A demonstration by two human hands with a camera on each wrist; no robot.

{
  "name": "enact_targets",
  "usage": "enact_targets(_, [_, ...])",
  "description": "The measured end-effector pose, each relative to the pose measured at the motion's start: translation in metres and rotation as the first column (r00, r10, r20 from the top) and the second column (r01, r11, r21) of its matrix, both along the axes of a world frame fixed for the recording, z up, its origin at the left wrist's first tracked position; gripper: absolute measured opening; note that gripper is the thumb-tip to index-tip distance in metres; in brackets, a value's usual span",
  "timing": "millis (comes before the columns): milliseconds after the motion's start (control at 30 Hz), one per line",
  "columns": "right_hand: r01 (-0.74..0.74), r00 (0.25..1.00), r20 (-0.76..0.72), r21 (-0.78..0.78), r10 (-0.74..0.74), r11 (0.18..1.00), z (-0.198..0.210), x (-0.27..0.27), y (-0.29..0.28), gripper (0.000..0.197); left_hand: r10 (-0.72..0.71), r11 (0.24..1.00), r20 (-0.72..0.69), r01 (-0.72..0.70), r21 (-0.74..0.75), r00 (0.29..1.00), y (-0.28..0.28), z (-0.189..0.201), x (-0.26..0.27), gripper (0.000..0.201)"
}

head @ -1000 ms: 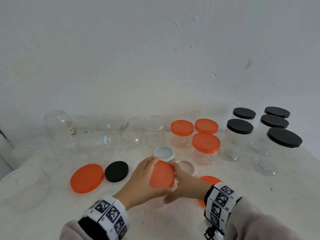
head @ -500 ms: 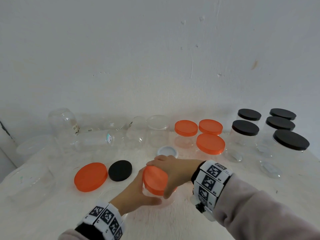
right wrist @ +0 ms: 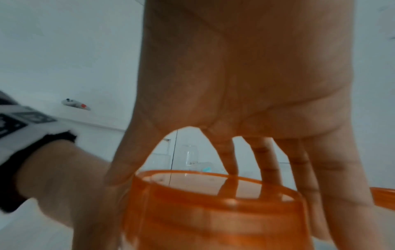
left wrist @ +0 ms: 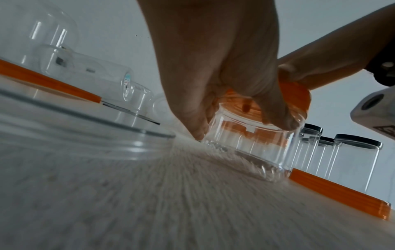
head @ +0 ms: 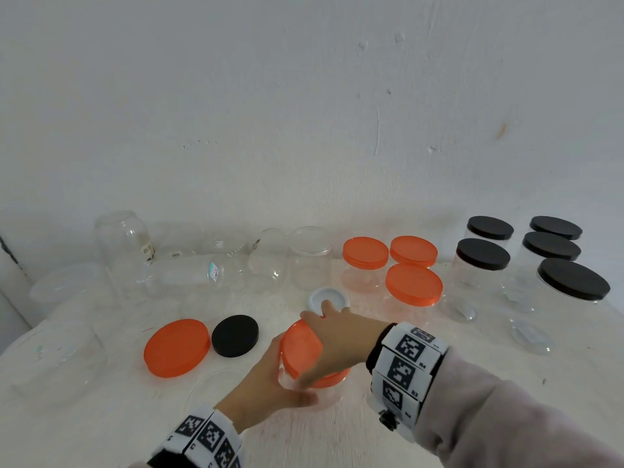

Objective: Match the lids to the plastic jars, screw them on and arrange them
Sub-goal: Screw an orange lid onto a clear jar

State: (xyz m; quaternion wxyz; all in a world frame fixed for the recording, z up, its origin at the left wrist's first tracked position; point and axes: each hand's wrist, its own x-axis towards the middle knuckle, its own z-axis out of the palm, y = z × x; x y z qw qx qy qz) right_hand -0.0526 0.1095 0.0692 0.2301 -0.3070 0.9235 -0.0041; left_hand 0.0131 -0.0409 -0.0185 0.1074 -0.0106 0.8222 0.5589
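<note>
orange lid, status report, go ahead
Left hand grips the clear jar. Right hand grips the orange lid on top of it, tilted. Nothing in the way.

Low in the middle of the frame, the left hand (head: 266, 383) grips a short clear jar (head: 314, 393) standing on the white table (head: 354, 430), while the right hand (head: 334, 342) grips the orange lid (head: 299, 349) on top of it. To the left lie a loose orange lid (head: 176, 347) and a black lid (head: 235, 336), just beside each other. Three orange-lidded jars (head: 413, 285) stand right of centre, five black-lidded jars (head: 483, 255) at the right edge, and uncapped clear jars (head: 125, 244) along the wall at left.
</note>
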Motion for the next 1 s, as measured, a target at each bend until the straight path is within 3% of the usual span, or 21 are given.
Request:
enact_targets(200, [-0.126, 0.989, 0.081, -0.008, 0.126, 0.992, 0.013, -0.005, -0.002, 0.098, 0.0, 0.998, -0.002, 0.0, -0.067, 1.0, 0.001, 0.001, 0.0, 0.107])
enact_targets(467, [-0.007, 1.0, 0.007, 0.051, 0.007, 0.999, 0.013, -0.003, -0.003, 0.104, -0.011, 1.0, -0.035, 0.012, 0.018, 0.999, 0.0, -0.001, 0.001, 0.101])
enact_targets(567, [-0.084, 0.995, 0.052, 0.068, 0.08, 0.994, 0.019, -0.002, -0.003, 0.106, -0.004, 1.0, -0.025, 0.004, -0.015, 1.0, -0.001, -0.002, 0.0, 0.103])
enact_targets(700, [-0.175, 0.982, 0.072, 0.034, 0.172, 0.984, 0.02, -0.003, -0.005, 0.094, -0.005, 0.999, -0.031, 0.003, -0.044, 1.0, -0.001, -0.005, -0.001, 0.103])
enact_targets(1000, [0.009, 1.0, -0.012, 0.024, -0.009, 1.0, 0.011, 0.0, -0.004, 0.099, -0.002, 1.0, -0.047, 0.003, 0.022, 0.999, 0.0, -0.007, 0.0, 0.098])
